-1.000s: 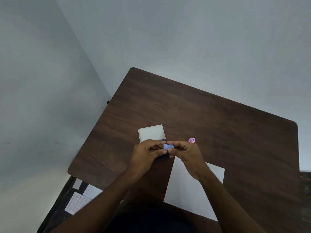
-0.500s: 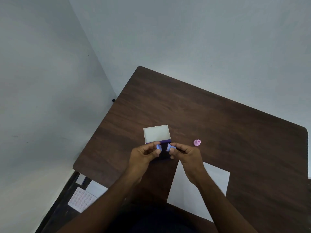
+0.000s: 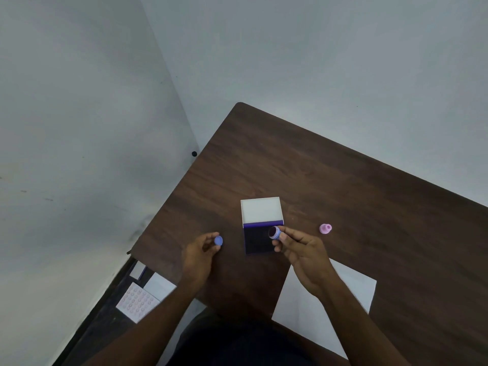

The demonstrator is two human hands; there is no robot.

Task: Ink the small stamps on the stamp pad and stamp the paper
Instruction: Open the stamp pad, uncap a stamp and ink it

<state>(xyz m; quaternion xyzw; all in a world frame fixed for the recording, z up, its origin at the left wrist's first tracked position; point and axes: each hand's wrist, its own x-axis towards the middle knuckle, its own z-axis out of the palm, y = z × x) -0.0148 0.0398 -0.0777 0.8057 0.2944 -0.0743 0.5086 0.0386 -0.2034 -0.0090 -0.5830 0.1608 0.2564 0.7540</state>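
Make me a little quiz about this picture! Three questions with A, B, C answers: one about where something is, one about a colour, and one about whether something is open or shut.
1. Where is the pink stamp?
A. On the table, right of the stamp pad
B. On the paper
C. In the left hand

2. What colour is the cap in the left hand?
A. Red
B. Blue
C. Green

3. How is the stamp pad?
A. Lid shut
B. Lid open, dark ink showing
C. Upside down

Answers:
1. A: it stands alone on the wooden table, off the paper, with no hand touching it.
2. B: the small round cap at the fingertips is blue.
3. B: the white lid is folded back and the dark pad lies bare under the blue stamp in the right hand.
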